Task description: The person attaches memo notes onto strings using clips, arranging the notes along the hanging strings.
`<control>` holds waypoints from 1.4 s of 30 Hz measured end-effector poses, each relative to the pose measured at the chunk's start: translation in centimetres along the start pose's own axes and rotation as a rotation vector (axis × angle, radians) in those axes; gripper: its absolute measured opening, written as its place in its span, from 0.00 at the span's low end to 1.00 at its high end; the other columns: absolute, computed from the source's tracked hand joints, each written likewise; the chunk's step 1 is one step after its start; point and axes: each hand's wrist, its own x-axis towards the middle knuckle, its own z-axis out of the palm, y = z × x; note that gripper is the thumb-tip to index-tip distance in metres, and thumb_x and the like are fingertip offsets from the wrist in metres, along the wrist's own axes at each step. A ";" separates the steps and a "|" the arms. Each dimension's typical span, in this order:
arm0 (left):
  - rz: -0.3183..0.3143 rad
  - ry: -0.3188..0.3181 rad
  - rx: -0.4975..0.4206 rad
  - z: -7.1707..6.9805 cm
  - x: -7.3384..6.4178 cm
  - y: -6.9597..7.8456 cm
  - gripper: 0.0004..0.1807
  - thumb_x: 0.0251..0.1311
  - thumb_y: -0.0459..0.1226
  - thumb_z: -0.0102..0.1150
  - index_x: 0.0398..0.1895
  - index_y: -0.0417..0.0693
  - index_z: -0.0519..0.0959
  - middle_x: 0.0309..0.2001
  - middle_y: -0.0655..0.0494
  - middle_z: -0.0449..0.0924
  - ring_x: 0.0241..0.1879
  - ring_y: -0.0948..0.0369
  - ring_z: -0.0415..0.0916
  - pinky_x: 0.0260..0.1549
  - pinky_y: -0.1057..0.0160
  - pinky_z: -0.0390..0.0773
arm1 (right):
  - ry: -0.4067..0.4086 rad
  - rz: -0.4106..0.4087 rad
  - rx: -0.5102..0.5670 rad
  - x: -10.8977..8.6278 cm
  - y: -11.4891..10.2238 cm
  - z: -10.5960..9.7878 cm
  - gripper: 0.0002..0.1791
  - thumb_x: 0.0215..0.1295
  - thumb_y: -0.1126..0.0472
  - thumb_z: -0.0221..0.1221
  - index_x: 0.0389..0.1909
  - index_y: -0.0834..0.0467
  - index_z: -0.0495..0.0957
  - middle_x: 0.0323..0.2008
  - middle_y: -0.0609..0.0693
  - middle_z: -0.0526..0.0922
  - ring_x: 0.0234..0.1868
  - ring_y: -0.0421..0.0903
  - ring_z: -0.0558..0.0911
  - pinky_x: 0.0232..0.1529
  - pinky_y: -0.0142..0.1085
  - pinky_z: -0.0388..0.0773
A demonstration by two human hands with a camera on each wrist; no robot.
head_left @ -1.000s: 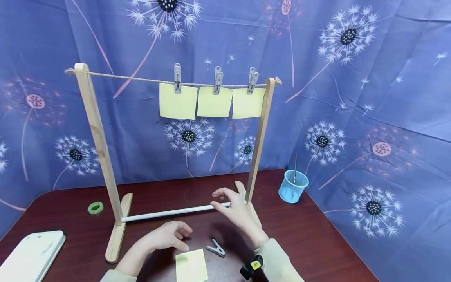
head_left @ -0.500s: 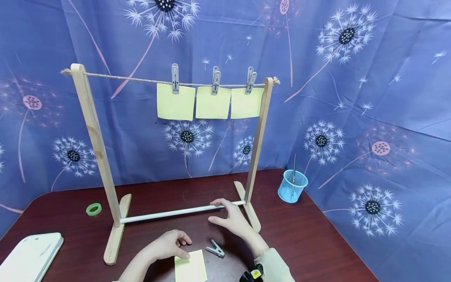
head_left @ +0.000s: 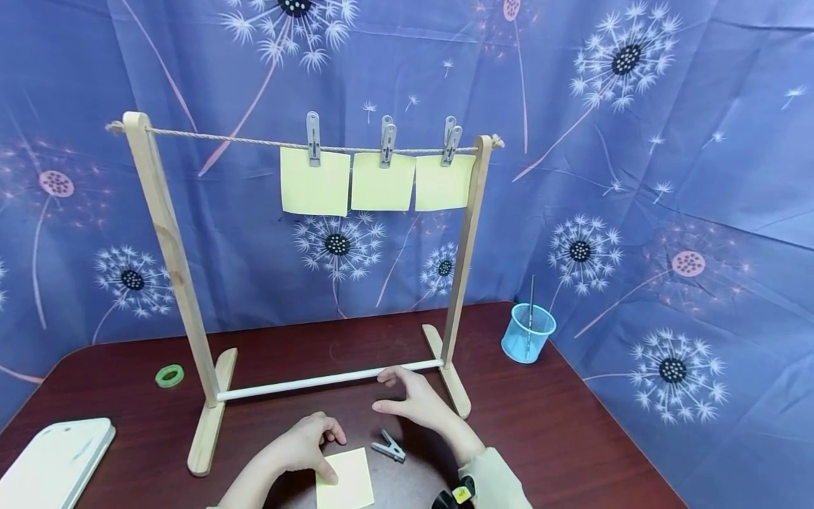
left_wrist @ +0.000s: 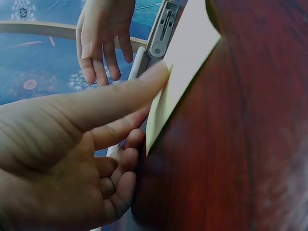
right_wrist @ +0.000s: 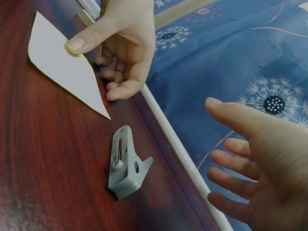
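Observation:
In the head view my left hand is at the left edge of a square yellow sticky note lying on the table. Its thumb touches the note's upper face, as the left wrist view also shows; the other fingers bend beside the edge, clear of the paper. A grey clothespin lies on its side right of the note. My right hand hovers above and beyond the clothespin, fingers spread and holding nothing.
A wooden frame carries a string with yellow notes hung by grey clothespins. A white rod joins its feet. Around stand a green tape roll, a white case and a blue mesh cup.
My left hand has moved slightly right and down, bringing its thumb onto the sticky note. My right hand has drawn back a little from the frame's right post. The clothespin stays put.

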 end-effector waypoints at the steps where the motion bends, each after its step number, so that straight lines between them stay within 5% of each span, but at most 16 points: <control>1: 0.002 0.006 0.007 0.0 0.0 0.1 0.25 0.24 0.25 0.80 0.31 0.44 0.79 0.32 0.55 0.67 0.33 0.61 0.63 0.31 0.69 0.65 | -0.003 -0.003 -0.001 0.0 0.0 0.0 0.24 0.59 0.57 0.67 0.53 0.62 0.75 0.50 0.58 0.81 0.51 0.54 0.79 0.53 0.48 0.75; 19: 0.020 0.071 -0.010 0.1 0.4 -0.8 0.21 0.32 0.25 0.76 0.35 0.39 0.80 0.30 0.56 0.73 0.29 0.65 0.67 0.28 0.70 0.68 | -0.023 0.001 -0.007 -0.1 0.1 -0.3 0.20 0.62 0.58 0.64 0.53 0.62 0.76 0.50 0.60 0.82 0.52 0.55 0.80 0.56 0.46 0.74; 25: -0.028 0.088 0.040 0.0 0.1 -0.1 0.26 0.25 0.28 0.81 0.35 0.42 0.80 0.32 0.54 0.73 0.31 0.60 0.67 0.29 0.69 0.66 | -0.057 0.006 -0.019 -0.1 0.0 -0.1 0.19 0.61 0.58 0.65 0.49 0.65 0.77 0.41 0.56 0.84 0.40 0.45 0.81 0.43 0.33 0.78; 30: -0.038 0.111 0.105 0.0 -0.1 0.5 0.30 0.19 0.28 0.82 0.34 0.44 0.79 0.31 0.56 0.72 0.30 0.61 0.65 0.30 0.67 0.65 | -0.127 0.051 -0.034 -0.2 -0.2 0.0 0.17 0.56 0.57 0.69 0.39 0.64 0.77 0.31 0.53 0.80 0.27 0.31 0.72 0.31 0.25 0.70; 42: -0.025 0.125 0.099 0.2 -0.1 0.3 0.31 0.17 0.23 0.80 0.34 0.43 0.78 0.28 0.58 0.72 0.27 0.65 0.64 0.27 0.69 0.64 | -0.278 0.121 -0.153 -0.7 -0.3 0.5 0.21 0.43 0.56 0.77 0.30 0.58 0.74 0.23 0.41 0.72 0.22 0.29 0.67 0.26 0.23 0.65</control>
